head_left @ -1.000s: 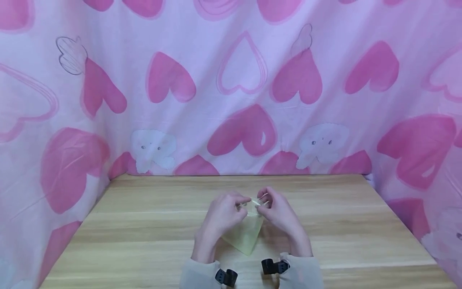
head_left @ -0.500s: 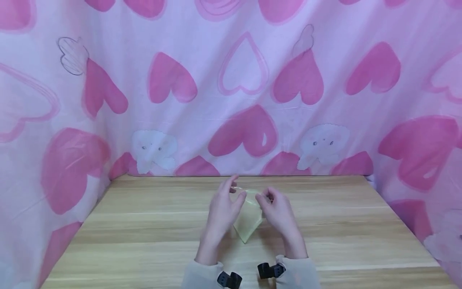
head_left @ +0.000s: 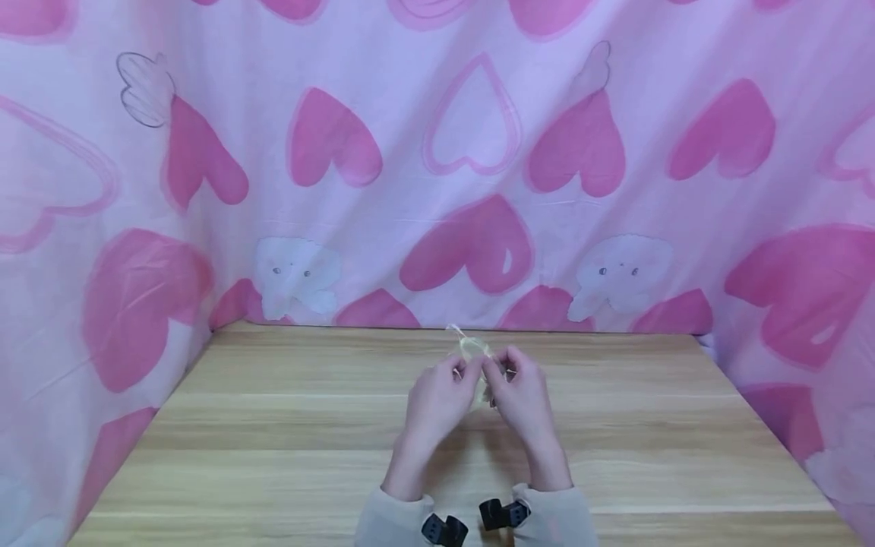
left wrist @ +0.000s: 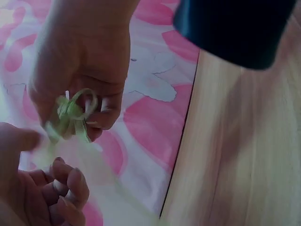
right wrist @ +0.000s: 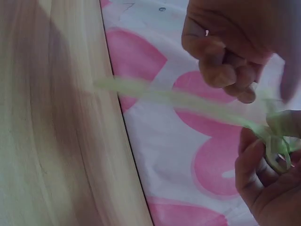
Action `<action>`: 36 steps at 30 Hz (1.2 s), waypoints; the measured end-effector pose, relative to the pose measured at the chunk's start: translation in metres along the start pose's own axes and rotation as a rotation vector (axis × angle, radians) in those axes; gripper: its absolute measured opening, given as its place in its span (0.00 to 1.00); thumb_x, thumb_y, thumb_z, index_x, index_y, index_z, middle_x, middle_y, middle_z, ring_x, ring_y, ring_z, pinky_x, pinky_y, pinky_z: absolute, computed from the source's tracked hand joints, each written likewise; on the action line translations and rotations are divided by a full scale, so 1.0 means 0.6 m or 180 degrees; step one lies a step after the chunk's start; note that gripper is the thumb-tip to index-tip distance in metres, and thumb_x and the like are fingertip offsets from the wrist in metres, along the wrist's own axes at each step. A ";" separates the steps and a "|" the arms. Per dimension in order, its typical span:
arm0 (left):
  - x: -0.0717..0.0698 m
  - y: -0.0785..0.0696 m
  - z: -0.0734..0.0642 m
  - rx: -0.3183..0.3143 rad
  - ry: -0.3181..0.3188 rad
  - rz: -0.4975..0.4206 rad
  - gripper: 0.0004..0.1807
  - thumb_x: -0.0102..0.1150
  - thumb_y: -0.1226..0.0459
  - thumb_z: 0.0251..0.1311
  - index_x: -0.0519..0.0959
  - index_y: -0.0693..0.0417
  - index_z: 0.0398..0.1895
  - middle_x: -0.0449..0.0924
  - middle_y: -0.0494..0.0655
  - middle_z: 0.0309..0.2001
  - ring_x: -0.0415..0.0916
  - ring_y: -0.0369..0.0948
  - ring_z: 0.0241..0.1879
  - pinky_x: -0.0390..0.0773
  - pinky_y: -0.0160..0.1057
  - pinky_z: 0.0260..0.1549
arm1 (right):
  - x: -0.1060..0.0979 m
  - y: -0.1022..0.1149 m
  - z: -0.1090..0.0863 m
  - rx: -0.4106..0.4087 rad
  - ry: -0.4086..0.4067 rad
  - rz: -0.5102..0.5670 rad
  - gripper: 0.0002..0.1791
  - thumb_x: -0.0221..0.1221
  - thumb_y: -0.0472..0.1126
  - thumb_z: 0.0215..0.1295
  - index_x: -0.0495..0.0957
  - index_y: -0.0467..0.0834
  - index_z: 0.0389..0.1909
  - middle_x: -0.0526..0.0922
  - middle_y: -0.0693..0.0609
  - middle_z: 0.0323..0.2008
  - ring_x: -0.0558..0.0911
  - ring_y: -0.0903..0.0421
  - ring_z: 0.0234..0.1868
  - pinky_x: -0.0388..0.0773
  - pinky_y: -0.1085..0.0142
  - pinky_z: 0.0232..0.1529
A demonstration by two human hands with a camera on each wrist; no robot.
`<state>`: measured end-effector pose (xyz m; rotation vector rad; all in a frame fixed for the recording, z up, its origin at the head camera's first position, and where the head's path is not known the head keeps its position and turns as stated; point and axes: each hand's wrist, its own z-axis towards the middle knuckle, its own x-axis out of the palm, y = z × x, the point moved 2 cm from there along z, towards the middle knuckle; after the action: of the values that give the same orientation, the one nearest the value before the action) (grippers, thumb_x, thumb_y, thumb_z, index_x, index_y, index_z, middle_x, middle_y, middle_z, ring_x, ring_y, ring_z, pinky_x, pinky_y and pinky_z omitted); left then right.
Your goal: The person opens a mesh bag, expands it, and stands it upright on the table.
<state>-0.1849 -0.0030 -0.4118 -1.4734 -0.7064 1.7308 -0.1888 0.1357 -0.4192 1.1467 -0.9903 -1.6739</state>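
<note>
A small, sheer yellow-green drawstring pouch (head_left: 480, 400) is held above the table, mostly hidden by the hands in the head view. Its thin ribbon (left wrist: 70, 110) is bunched into loops and loose ends at the neck. The right hand (head_left: 522, 399) pinches this bunch between thumb and fingers. Close beside it is the left hand (head_left: 440, 399). In the right wrist view, the left hand (right wrist: 235, 33) has its thumb apart from its loosely bent fingers, near the ribbon. The pouch (right wrist: 188, 101) trails as a blurred strip towards the table.
A wood-grain table (head_left: 273, 425) lies under the hands. A pink, heart-printed cloth (head_left: 328, 228) hangs behind it and along both sides. Each sleeved wrist carries a black camera (head_left: 444, 529).
Earlier the pouch hung with its pointed lower corner towards the person; now that corner is out of sight. The hands have come closer together, and ribbon loops stand above the fingertips.
</note>
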 end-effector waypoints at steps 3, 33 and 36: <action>-0.004 0.005 0.002 -0.0033 -0.0027 0.0077 0.13 0.52 0.56 0.64 0.75 0.44 0.21 0.72 0.37 0.16 0.67 0.38 0.16 0.67 0.40 0.16 | -0.001 -0.002 0.001 0.0111 0.0027 0.0004 0.05 0.61 0.35 0.66 0.77 0.36 0.32 0.74 0.49 0.19 0.75 0.54 0.14 0.75 0.64 0.14; -0.008 0.013 0.003 0.1640 -0.0003 0.1030 0.10 0.64 0.69 0.54 0.87 0.47 0.38 0.74 0.36 0.31 0.69 0.32 0.25 0.70 0.30 0.24 | -0.044 -0.021 0.007 0.0589 -0.0294 -0.0073 0.14 0.54 0.27 0.55 0.72 0.40 0.43 0.81 0.42 0.22 0.81 0.50 0.17 0.72 0.67 0.19; -0.007 0.015 0.005 0.1482 -0.0117 0.1110 0.12 0.62 0.69 0.52 0.88 0.47 0.38 0.75 0.37 0.30 0.68 0.33 0.23 0.70 0.31 0.23 | -0.040 -0.019 0.007 0.0573 -0.0353 -0.0215 0.14 0.54 0.27 0.52 0.73 0.39 0.42 0.82 0.44 0.22 0.82 0.50 0.17 0.71 0.67 0.18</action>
<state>-0.1891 -0.0112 -0.4161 -1.2856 -0.0433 2.0150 -0.1899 0.1624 -0.4221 1.2264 -1.2040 -1.7452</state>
